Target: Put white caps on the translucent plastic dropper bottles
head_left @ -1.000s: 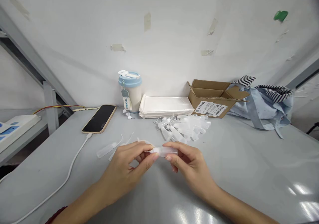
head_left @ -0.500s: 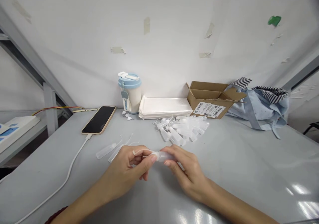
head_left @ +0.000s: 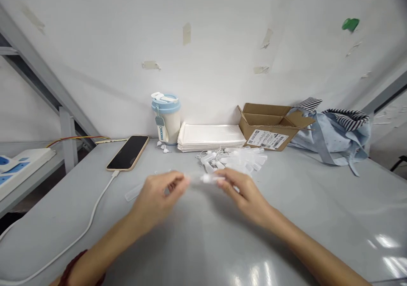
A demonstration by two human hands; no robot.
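Observation:
Between my two hands is a small translucent squeeze bottle, blurred by motion and lying roughly level. Its white cap and thin tip point to the right. My left hand pinches the body end between thumb and fingers. At the tip end, the fingers of my right hand are closed. Past my right hand lies a pile of similar bottles, some with thin strings or straps. Another bottle rests on the table, partly covered by my left hand.
A phone with a white cable lies at the left. Along the wall stand a blue-lidded cup, a stack of white packets, an open cardboard box and a light blue bag. Small white caps lie by the cup.
Both hands have moved up and away from me. The bottle has swung round: its cap end was at my left hand and now faces my right.

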